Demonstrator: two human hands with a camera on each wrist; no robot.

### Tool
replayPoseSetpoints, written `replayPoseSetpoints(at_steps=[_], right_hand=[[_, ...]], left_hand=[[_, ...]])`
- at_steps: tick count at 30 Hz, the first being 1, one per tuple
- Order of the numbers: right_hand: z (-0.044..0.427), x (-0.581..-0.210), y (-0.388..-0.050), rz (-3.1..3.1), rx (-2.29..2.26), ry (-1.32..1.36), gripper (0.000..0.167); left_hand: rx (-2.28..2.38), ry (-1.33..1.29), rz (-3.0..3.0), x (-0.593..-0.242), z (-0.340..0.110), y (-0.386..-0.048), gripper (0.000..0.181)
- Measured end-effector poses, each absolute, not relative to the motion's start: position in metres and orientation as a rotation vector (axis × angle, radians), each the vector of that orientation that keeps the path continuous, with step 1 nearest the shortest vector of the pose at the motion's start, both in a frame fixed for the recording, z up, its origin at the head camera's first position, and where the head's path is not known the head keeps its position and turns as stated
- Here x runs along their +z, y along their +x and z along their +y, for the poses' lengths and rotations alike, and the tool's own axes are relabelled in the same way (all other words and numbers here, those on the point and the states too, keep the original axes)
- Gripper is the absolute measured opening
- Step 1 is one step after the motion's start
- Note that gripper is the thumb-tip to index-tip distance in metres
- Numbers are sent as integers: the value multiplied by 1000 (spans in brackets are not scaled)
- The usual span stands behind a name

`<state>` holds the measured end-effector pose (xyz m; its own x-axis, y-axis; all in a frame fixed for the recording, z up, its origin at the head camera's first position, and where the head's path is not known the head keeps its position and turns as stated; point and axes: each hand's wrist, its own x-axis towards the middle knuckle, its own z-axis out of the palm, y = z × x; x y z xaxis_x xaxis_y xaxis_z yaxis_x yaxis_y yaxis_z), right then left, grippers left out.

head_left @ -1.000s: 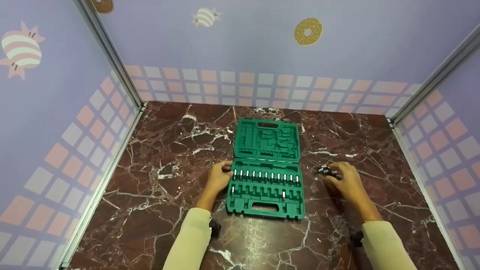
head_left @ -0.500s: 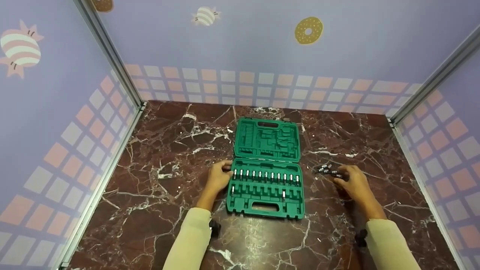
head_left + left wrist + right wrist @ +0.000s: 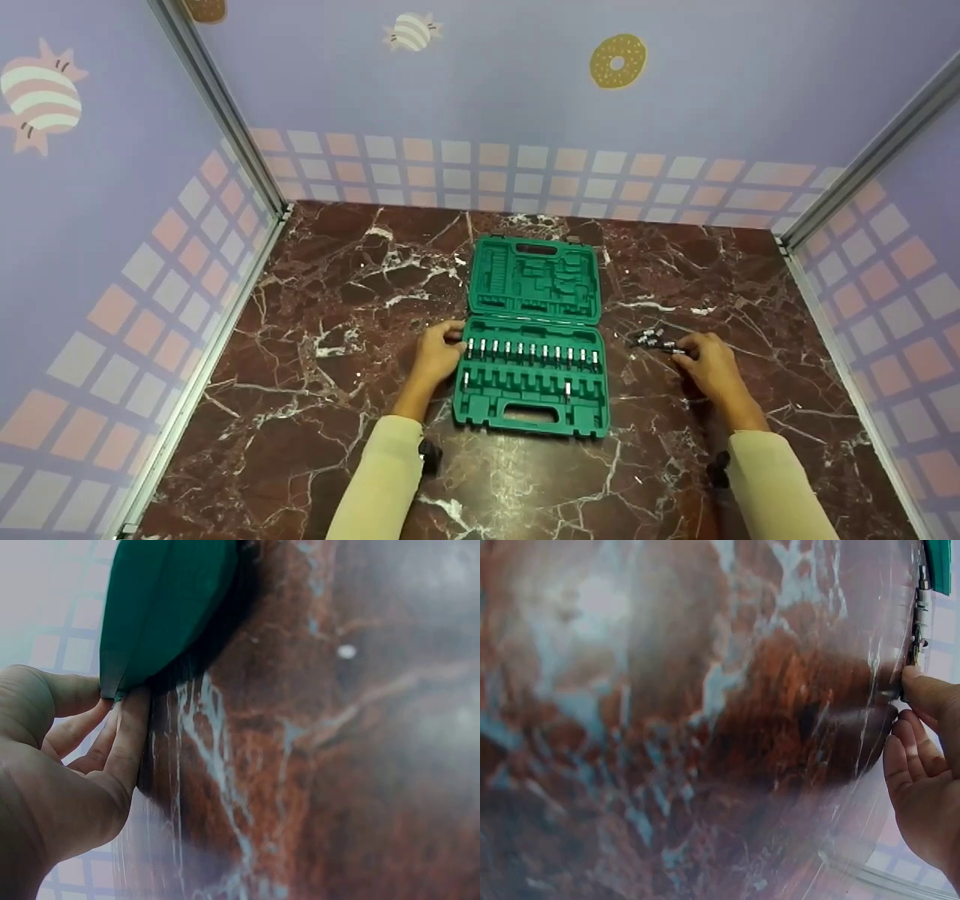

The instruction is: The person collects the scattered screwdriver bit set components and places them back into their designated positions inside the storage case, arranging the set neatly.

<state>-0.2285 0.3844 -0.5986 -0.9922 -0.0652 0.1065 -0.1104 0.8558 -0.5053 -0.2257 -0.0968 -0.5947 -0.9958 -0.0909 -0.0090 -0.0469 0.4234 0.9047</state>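
In the head view, loose metal bits [image 3: 648, 337] lie on the surface [image 3: 315, 420] right of the green case [image 3: 534, 306], likely light, stiff, slippery. In the left wrist view, your left grip [image 3: 71, 780] pinches the case's edge. In the right wrist view, your right grip [image 3: 931, 806] pinches one bit [image 3: 670, 348], sensibly by its end.

a white-veined, reddish-brown marbled tabletop [image 3: 337, 450] — on it lie an open green case [image 3: 517, 399] and small metal pieces [image 3: 648, 338].

Lilac walls [image 3: 510, 90] with candy prints [image 3: 412, 32] and doughnut prints [image 3: 603, 71], metal posts [image 3: 221, 112], veined tabletop [image 3: 277, 465]
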Motion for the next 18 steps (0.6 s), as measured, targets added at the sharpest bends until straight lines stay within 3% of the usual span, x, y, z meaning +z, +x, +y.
replayPoseSetpoints(at_steps=[18], right_hand=[[386, -591, -224, -2956, 859, 145, 12]], left_hand=[[-1670, 126, -2627, -596, -99, -224, 33]])
